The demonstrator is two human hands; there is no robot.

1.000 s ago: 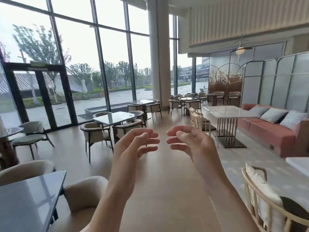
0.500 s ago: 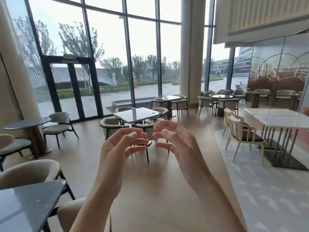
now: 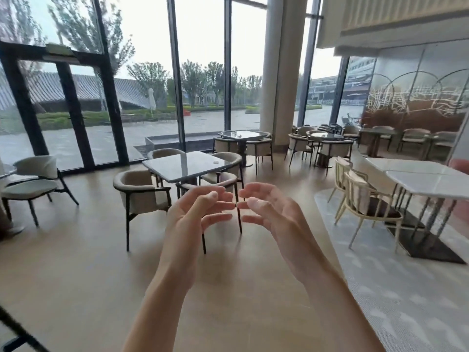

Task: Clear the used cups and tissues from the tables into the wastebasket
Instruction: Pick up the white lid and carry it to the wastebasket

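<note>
Bare hands: my left hand (image 3: 193, 214) and right hand (image 3: 274, 217) hover in front of me, fingers loosely curved, fingertips near each other, holding nothing — I judge them readied for a pickup.
Floor: pale wood, open ahead of me.
Square table (image 3: 186, 165): ringed by four chairs; a small clear cup-like object (image 3: 216, 162) sits near its right edge — too small to confirm.
Wastebasket: not in view.

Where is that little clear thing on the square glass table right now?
In the head view the small clear object, maybe a cup, sits near the right corner of the glass table, just left of centre, beyond the empty left hand and right hand.
</note>
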